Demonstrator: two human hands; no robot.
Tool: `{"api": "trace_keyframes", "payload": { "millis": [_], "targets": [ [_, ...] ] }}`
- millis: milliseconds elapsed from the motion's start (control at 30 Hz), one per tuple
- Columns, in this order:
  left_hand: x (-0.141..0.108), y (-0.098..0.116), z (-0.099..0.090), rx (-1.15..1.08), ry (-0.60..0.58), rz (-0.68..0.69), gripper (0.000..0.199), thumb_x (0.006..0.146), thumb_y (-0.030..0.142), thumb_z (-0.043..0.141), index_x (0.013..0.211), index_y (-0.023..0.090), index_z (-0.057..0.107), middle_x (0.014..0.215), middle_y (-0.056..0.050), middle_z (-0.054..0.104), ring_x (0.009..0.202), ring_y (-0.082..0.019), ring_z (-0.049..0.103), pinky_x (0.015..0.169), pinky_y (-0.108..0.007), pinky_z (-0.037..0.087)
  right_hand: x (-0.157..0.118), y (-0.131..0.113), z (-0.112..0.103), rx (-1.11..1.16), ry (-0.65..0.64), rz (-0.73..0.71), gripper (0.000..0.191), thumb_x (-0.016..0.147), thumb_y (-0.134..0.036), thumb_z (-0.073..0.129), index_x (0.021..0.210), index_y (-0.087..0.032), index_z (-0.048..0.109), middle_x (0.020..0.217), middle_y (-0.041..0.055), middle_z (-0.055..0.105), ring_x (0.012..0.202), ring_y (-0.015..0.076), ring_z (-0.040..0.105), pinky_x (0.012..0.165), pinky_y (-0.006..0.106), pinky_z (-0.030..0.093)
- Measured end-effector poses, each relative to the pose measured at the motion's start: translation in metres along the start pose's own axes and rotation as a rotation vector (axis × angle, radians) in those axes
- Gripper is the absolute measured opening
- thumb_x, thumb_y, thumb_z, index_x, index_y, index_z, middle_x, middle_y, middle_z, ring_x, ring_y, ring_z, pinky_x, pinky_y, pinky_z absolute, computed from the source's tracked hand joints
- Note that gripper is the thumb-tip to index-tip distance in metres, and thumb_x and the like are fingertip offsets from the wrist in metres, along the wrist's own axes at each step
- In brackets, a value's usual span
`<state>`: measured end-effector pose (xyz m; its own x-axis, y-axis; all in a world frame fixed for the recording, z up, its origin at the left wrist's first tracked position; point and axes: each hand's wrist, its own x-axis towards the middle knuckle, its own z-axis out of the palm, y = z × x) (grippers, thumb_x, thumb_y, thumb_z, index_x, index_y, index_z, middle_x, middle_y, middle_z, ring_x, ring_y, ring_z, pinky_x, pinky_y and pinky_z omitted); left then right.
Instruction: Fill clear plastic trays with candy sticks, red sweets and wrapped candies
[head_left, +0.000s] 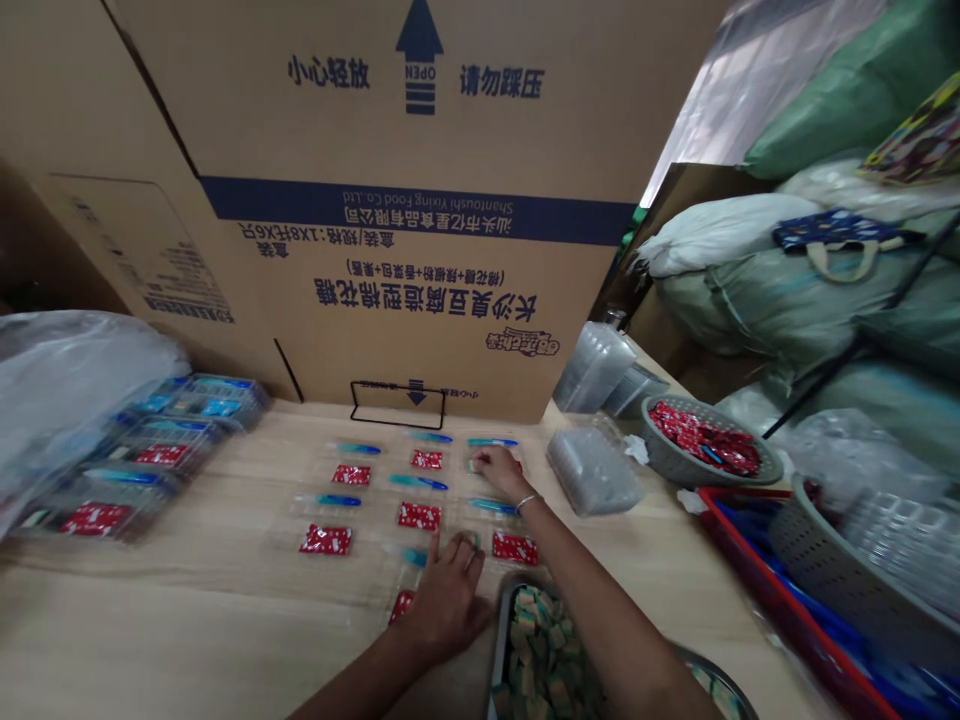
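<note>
My right hand [501,472] reaches to the back right clear plastic tray, its fingers pinched on what looks like a small green-and-beige block [472,466]. Nearer to me, my left hand [448,592] has its fingers bent over another small block [473,538], the index finger apart from the others; blur hides the exact grip. Around both hands lie rows of clear trays, each with a blue pen [418,482] and a red patterned packet [419,516]. A metal pan [498,640] full of loose green-and-beige blocks [547,645] stands below my right forearm.
A large cardboard box [420,330] walls off the back. Filled trays [154,455] are stacked at left under plastic film [75,380]. At right stand stacked clear trays [596,470], a grey basket [772,478] of red packets, a red crate [795,610] and sacks [750,300].
</note>
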<state>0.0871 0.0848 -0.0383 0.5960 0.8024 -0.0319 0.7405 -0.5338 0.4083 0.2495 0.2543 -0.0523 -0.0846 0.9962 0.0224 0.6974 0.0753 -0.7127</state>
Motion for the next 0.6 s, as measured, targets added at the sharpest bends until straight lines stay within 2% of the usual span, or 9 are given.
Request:
{"api": "trace_keyframes", "payload": {
  "millis": [167, 300, 433, 533, 600],
  "targets": [
    [0.000, -0.001, -0.001, 0.005, -0.019, 0.006, 0.061, 0.079, 0.042, 0.055, 0.132, 0.015, 0.044, 0.136, -0.015, 0.046, 0.130, -0.032, 0.032, 0.112, -0.056, 0.009, -0.005, -0.009, -0.001, -0.163, 0.012, 0.039, 0.008, 0.083, -0.020, 0.062, 0.079, -0.013, 0.064, 0.087, 0.0020, 0.066, 0.085, 0.0144, 0.061, 0.081, 0.034, 0.048],
    [-0.001, -0.002, 0.001, 0.018, 0.007, 0.016, 0.060, 0.079, 0.041, 0.056, 0.133, 0.017, 0.043, 0.135, -0.014, 0.046, 0.129, -0.031, 0.033, 0.111, -0.055, 0.012, -0.007, -0.021, 0.001, -0.280, 0.036, 0.110, 0.011, 0.086, -0.023, 0.059, 0.086, -0.013, 0.063, 0.086, 0.0020, 0.065, 0.082, 0.0145, 0.061, 0.077, 0.034, 0.049],
    [0.001, -0.001, -0.002, 0.031, -0.015, 0.021, 0.062, 0.078, 0.040, 0.058, 0.132, 0.014, 0.044, 0.133, -0.015, 0.047, 0.128, -0.032, 0.034, 0.111, -0.054, 0.014, -0.010, -0.035, 0.004, -0.366, 0.040, 0.151, 0.017, 0.089, -0.028, 0.054, 0.088, -0.013, 0.061, 0.093, 0.0037, 0.063, 0.082, 0.0146, 0.060, 0.076, 0.034, 0.049],
    [0.000, 0.000, -0.007, 0.041, -0.024, 0.024, 0.061, 0.077, 0.036, 0.060, 0.131, 0.011, 0.045, 0.131, -0.016, 0.048, 0.125, -0.032, 0.036, 0.109, -0.051, 0.020, -0.021, -0.042, -0.005, -0.394, 0.015, 0.129, 0.016, 0.089, -0.024, 0.052, 0.089, -0.012, 0.063, 0.096, 0.0063, 0.063, 0.084, 0.0146, 0.059, 0.076, 0.030, 0.046],
    [-0.001, 0.002, -0.009, 0.043, 0.004, 0.033, 0.061, 0.076, 0.034, 0.061, 0.130, 0.010, 0.046, 0.131, -0.017, 0.047, 0.124, -0.032, 0.037, 0.108, -0.050, 0.024, -0.037, -0.041, -0.020, -0.402, 0.008, 0.100, 0.018, 0.089, -0.020, 0.048, 0.092, -0.013, 0.064, 0.104, 0.0091, 0.063, 0.086, 0.0145, 0.059, 0.076, 0.026, 0.043]
  ]
}}
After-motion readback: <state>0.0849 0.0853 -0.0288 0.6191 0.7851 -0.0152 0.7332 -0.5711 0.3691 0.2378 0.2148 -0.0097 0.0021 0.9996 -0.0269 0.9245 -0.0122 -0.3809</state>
